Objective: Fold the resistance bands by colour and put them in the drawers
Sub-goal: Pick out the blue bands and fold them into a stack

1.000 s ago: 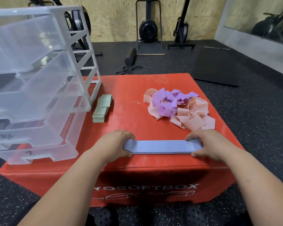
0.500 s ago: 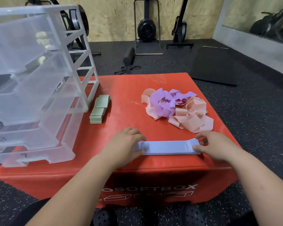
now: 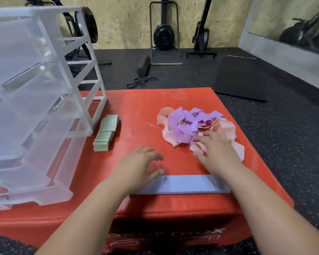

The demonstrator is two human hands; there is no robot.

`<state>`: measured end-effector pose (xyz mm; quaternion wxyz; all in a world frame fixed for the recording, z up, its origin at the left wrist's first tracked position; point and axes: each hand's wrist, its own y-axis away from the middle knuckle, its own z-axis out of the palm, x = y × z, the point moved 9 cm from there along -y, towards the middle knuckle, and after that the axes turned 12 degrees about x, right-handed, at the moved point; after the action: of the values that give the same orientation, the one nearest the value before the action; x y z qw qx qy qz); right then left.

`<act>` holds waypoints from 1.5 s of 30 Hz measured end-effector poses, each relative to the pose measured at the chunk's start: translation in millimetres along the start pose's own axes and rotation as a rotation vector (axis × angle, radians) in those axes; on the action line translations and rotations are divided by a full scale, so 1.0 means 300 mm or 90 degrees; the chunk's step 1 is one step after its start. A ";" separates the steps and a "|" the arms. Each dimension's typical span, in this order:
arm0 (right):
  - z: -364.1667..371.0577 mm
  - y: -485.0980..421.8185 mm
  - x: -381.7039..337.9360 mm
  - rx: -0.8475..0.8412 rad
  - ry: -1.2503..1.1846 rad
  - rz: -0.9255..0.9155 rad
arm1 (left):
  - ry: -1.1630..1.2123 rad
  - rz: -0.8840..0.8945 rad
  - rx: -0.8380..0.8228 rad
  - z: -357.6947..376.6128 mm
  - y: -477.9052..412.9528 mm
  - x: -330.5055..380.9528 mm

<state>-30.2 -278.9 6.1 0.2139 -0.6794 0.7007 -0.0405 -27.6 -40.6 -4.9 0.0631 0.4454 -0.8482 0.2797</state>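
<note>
A flat blue band [image 3: 184,184] lies stretched along the near edge of the red soft box [image 3: 136,107]. My left hand [image 3: 138,165] hovers over its left end with fingers loosely curled, holding nothing. My right hand [image 3: 215,151] reaches with spread fingers over the tangled heap of purple bands [image 3: 186,124] and pink bands [image 3: 226,127]; motion blur hides whether it touches them. A stack of folded green bands [image 3: 106,133] lies beside the clear plastic drawer unit [image 3: 35,100], whose drawers stand pulled out.
The drawer unit fills the box's left side. Around the box is black rubber floor with a black mat [image 3: 241,78], a foam roller [image 3: 143,65] and exercise machines [image 3: 163,34] against a plywood wall.
Both hands have let go of the blue band. My right hand moved forward over the pink and purple heap; my left hand lifted off the band's left end.
</note>
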 end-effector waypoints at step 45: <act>0.024 0.274 0.288 -0.251 -0.119 0.351 | 0.003 0.011 -0.171 0.086 0.066 0.095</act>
<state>-103.3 -355.0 -50.2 0.1449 -0.4940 0.8294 0.2171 -56.4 -66.0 -24.6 0.1218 0.4249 -0.8817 0.1652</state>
